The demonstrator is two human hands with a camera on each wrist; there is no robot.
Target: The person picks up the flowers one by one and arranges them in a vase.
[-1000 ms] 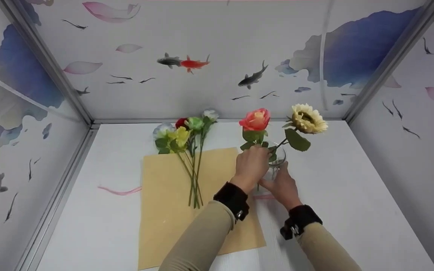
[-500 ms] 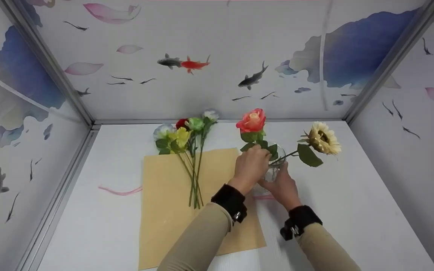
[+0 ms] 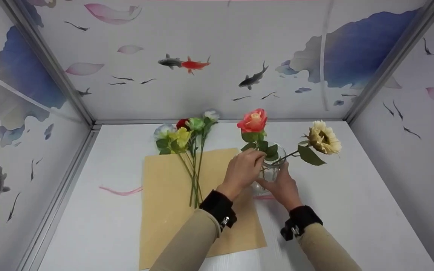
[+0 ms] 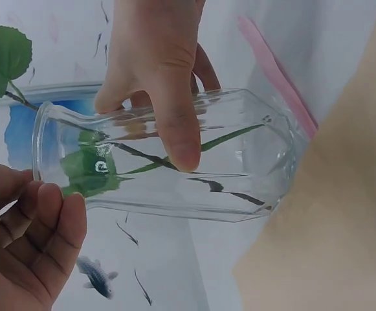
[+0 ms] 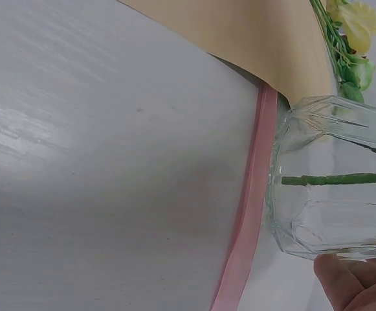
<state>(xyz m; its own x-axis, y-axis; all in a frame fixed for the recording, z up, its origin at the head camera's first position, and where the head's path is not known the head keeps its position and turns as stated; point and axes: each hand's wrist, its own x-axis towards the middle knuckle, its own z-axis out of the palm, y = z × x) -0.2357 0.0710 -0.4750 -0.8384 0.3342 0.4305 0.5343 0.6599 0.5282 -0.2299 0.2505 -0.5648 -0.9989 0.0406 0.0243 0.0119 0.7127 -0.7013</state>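
Your right hand (image 3: 283,187) grips the glass vase (image 3: 271,174) on the bench (image 3: 345,210); your left hand (image 3: 242,167) curls at its rim (whether pinching, I cannot tell); rose (image 3: 254,121) and sunflower (image 3: 320,138) are in; the loose bunch (image 3: 181,138) seems left.

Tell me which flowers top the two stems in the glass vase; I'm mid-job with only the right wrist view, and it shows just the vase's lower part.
Observer: The head view shows a coral-pink rose and a cream sunflower.
Operator: I can't see the left hand at all. Where is it?
Observer: The left hand is up at the rim of the vase, with its fingers right by the glass.
Operator: And does the sunflower stand straight up?
Observer: No, the head view shows it slanting out past the rim to the person's right.
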